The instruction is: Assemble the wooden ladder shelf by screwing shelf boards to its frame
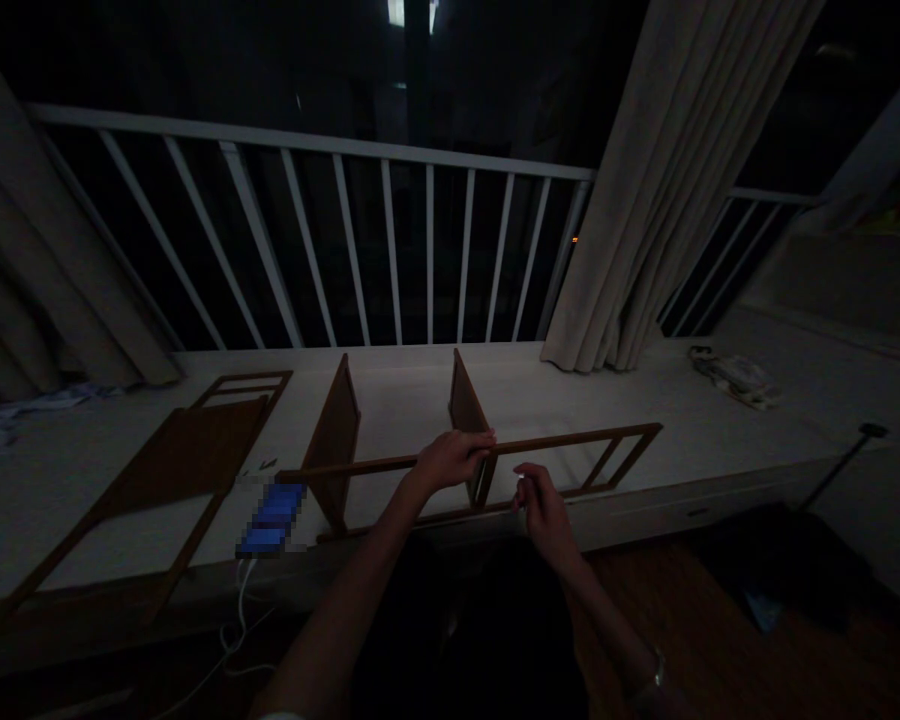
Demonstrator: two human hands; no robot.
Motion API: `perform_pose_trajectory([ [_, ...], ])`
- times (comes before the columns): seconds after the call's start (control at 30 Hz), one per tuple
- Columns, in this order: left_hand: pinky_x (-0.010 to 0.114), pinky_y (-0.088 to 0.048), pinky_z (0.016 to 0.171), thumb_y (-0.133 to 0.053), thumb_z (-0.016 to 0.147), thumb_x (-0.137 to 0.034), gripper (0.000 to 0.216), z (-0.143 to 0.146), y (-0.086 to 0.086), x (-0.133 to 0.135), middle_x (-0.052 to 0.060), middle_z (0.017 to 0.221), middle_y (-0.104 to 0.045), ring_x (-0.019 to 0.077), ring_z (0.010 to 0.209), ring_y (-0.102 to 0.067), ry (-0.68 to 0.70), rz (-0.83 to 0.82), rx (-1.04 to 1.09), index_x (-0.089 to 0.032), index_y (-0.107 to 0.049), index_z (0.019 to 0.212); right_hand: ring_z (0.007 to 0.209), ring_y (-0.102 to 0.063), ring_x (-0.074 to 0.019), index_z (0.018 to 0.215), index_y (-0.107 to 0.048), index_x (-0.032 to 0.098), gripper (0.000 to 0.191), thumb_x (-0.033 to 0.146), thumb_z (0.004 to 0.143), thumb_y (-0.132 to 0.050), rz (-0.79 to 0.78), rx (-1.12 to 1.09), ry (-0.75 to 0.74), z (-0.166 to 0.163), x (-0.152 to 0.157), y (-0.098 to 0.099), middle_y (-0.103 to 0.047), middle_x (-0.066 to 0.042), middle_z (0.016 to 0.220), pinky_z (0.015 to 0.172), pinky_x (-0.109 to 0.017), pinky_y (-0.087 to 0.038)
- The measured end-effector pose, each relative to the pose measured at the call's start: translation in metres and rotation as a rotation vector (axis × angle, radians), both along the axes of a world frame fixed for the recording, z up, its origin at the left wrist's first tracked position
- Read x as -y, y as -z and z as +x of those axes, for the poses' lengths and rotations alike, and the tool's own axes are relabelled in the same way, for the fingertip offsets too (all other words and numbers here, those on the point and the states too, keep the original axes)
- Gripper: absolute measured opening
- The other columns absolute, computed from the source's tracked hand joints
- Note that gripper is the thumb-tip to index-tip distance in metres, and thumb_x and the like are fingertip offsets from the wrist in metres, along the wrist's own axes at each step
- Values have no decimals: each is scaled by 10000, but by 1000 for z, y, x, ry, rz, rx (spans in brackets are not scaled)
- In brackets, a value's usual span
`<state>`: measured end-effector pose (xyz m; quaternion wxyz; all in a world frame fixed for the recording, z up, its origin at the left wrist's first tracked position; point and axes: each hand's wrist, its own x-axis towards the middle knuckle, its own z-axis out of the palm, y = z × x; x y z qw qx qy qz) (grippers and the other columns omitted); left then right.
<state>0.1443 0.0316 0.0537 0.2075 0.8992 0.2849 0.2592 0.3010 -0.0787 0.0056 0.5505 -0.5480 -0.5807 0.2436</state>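
Note:
The scene is very dim. A partly built wooden rack [570,455] lies on a pale window ledge [405,390]. It has a long front frame and two upright brown panels [336,425] behind it. My left hand [454,458] is closed over the top rail of the front frame, where the right panel [466,405] meets it. Just to its right, my right hand [541,500] sits low against the lower rail with its fingers pinched together on something too small to make out.
A flat wooden frame and panel [172,465] lie on the ledge at left. A lit blue phone [271,520] with a white cable [236,625] rests near the ledge edge. White railing bars [390,250], curtains [667,190], cloth [735,378] at right, wood floor [720,640] below.

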Motion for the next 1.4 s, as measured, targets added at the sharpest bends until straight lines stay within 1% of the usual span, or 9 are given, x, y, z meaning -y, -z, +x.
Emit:
perform_pose_trajectory([
  [0.13,270,-395,909,-433,784,-210,314,-3,-5,1,8,1147,-559,149,1061,-514,53,59,1,-239,-563,1069,732,-487,-143,945,-551,193,311,88,733,-349,190,365,6,12,-35,-39,-514,-26,781,689,-253,-378],
  [0.23,246,-406,884,-432,766,-164,324,-7,-10,1,3,1118,-581,143,1028,-538,90,76,-17,-244,-579,1044,770,-495,-143,931,-590,211,371,36,708,-351,169,573,-1,11,-63,-53,-528,-32,804,719,-242,-364],
  [0.33,228,-425,847,-456,724,-130,346,-13,-14,-4,-6,1102,-592,142,974,-569,92,71,-36,-244,-597,1019,806,-509,-145,925,-599,232,331,70,748,-370,103,661,46,5,-87,-58,-571,-26,862,743,-237,-352],
  [0.5,223,-455,790,-468,701,-162,348,-26,-12,-19,-6,1093,-593,133,850,-616,75,9,-31,-233,-609,1011,795,-527,-144,929,-613,244,289,130,778,-395,8,585,-66,-3,-122,-59,-621,7,890,724,-235,-355],
  [0.6,233,-463,786,-478,693,-191,323,-36,-10,-29,-7,1050,-616,139,862,-611,40,-77,14,-218,-626,979,705,-526,-125,950,-619,215,268,177,790,-407,-10,526,-181,-8,-138,-58,-629,6,805,660,-218,-355],
  [0.8,272,-472,795,-510,684,-237,304,-51,-8,-40,27,999,-639,167,886,-605,5,-197,101,-159,-641,947,607,-506,-108,944,-626,178,260,298,769,-477,-45,525,-247,-20,-161,-51,-618,0,698,593,-210,-339],
  [1.03,254,-475,769,-497,714,-248,291,-50,-9,-39,14,955,-658,152,842,-615,-10,-196,66,-176,-637,958,745,-549,-115,858,-635,145,271,283,811,-406,-61,428,-457,-24,-173,-40,-639,-20,815,681,-204,-377],
  [1.17,285,-464,813,-497,712,-251,300,-50,-9,-38,2,985,-647,169,908,-596,-10,-197,68,-186,-630,974,725,-548,-113,842,-615,116,253,260,798,-411,-105,361,-500,-22,-178,-36,-630,-26,788,664,-202,-396],
  [1.4,269,-458,832,-484,730,-273,293,-50,-7,-37,7,1021,-630,161,932,-592,-18,-109,41,-200,-631,973,708,-537,-101,860,-602,124,231,194,791,-393,-92,403,-476,-22,-178,-35,-618,-19,789,673,-203,-392],
])
